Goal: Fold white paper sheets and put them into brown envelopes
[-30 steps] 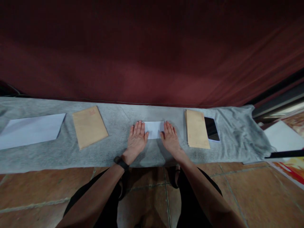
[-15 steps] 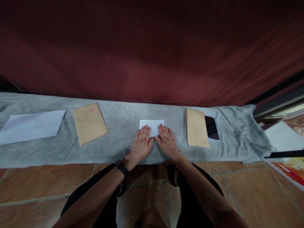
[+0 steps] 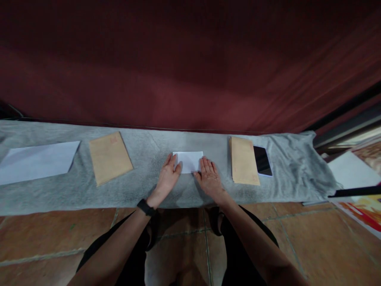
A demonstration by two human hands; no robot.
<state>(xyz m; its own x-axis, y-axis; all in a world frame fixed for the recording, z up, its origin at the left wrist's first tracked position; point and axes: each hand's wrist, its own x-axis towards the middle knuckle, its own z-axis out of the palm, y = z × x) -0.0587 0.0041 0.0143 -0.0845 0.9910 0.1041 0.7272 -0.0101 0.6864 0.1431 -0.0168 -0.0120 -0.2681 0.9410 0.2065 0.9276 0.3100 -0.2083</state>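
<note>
A small folded sheet of white paper lies on the grey cloth in front of me. At its left edge is my left hand, fingers and thumb spread apart, the thumb touching the paper near its lower left corner. My right hand lies flat with its fingers stretched out, covering the paper's right edge. Both hands are open, and I see neither one gripping the sheet. A dark band circles my left wrist.
A grey cloth covers the long, narrow surface. To the left are a brown envelope and larger white paper. Stacked brown envelopes lie right, partly over a phone. A dark red drape hangs behind.
My left hand has slid left from on top of the paper to its left edge, uncovering more of the sheet. My right hand stays flat on the right side.
</note>
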